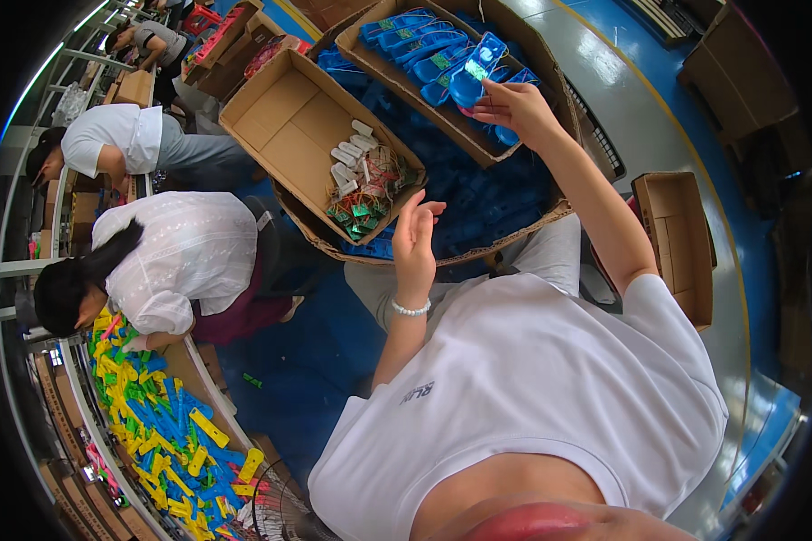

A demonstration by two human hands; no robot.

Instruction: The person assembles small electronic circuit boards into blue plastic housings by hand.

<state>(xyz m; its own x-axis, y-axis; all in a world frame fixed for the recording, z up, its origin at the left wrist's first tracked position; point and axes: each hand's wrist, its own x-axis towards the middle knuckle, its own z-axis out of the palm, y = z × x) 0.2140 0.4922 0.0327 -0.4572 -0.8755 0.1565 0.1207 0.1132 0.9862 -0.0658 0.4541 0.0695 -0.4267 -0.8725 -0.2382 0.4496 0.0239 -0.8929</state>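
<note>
My right hand (pixel 521 110) pinches the lower end of a blue plastic shell (pixel 471 83) with a small green circuit board on it. It is over a cardboard tray (pixel 478 149) where several similar blue shells (pixel 424 50) lie in a row, with thin wires on them. My left hand (pixel 416 236) is empty, fingers apart, beside the near corner of an open cardboard box (pixel 275 104). Inside that box are white plastic pieces (pixel 356 149), tangled thin wires (pixel 386 171) and small green circuit boards (pixel 361 212).
Both boxes rest on a large carton (pixel 550 212) filled with blue parts. At left, a person in white (pixel 176 243) leans over a bench heaped with yellow, blue and green plastic pieces (pixel 167 433). Another person (pixel 126 140) works beyond. An empty cardboard box (pixel 677 234) stands right.
</note>
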